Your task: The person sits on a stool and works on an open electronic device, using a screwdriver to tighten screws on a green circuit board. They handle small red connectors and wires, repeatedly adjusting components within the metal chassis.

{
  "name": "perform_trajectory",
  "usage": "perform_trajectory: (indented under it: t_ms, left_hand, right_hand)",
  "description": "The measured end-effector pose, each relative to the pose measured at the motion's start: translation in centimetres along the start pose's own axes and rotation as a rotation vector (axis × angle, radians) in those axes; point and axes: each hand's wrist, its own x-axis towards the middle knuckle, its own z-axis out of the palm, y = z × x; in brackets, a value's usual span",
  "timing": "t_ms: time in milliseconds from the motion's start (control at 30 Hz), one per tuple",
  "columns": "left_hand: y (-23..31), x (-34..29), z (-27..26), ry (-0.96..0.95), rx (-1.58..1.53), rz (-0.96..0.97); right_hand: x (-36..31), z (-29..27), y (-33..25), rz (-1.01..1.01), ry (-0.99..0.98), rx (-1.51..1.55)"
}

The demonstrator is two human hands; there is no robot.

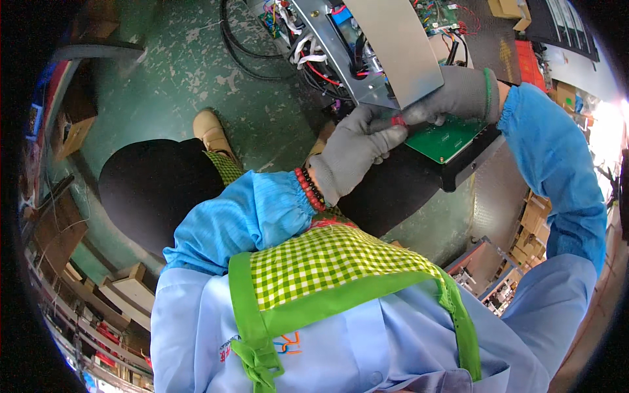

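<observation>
My left hand (pixel 354 154), in a grey knit glove, is closed with thumb and fingers pressed together. From the right, my right hand (pixel 455 98), also gloved in grey, reaches in with its fingertips meeting the left ones. A small red piece (pixel 398 121) shows between the fingertips of both hands; its exact kind is too small to make out. Just above the hands is an opened metal equipment housing (pixel 393 46) with wires and parts inside. Under my right hand lies a green circuit board (pixel 445 141) on a dark frame or panel (pixel 466 167).
Black cables (pixel 246 56) loop beside the housing over the worn green floor (pixel 177 78). More wiring and a circuit board (pixel 438 16) lie beyond the housing. A black round stool seat or covered knee (pixel 154 190) is at left. Cardboard boxes (pixel 536 216) stand at right, a red bin (pixel 529 65) farther up.
</observation>
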Motion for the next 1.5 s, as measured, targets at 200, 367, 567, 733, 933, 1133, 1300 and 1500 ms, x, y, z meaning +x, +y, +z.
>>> perform_trajectory:
  t_ms: [200, 367, 567, 733, 933, 1133, 1300, 1500]
  left_hand:
    - [0.1, 0.1, -1.5, -0.027, -0.240, -0.065]
    - [1.2, -1.1, -3.0, -0.088, -0.526, -0.144]
    - [2.1, -1.6, -3.4, 0.020, -0.230, -0.014]
    - [3.1, -1.1, -5.1, -0.023, -0.156, -0.089]
    - [2.2, -0.3, -6.3, 0.040, 0.428, 0.136]
    - [1.2, 0.1, -5.8, -0.212, 0.970, 0.596]
    - [0.7, 0.9, -4.5, -0.237, 1.312, 0.553]
    - [1.0, 0.4, -3.8, -0.175, 1.455, 0.511]
  right_hand:
    - [0.7, -0.7, 0.7, 0.011, 0.019, -0.201]
    - [0.7, -1.0, 3.1, -0.079, 0.136, -0.447]
    - [-1.3, -1.8, 0.6, -0.128, 0.106, -0.632]
    - [-6.4, -2.4, 0.8, -0.385, 0.279, -0.508]
    - [-9.9, 1.0, 0.1, -0.198, 0.578, -0.303]
    - [-7.3, 3.9, 0.8, -0.275, 0.888, -0.303]
    - [-6.7, 4.5, 1.3, -0.285, 1.053, -0.244]
    - [-6.2, 4.9, 0.8, -0.362, 1.102, -0.217]
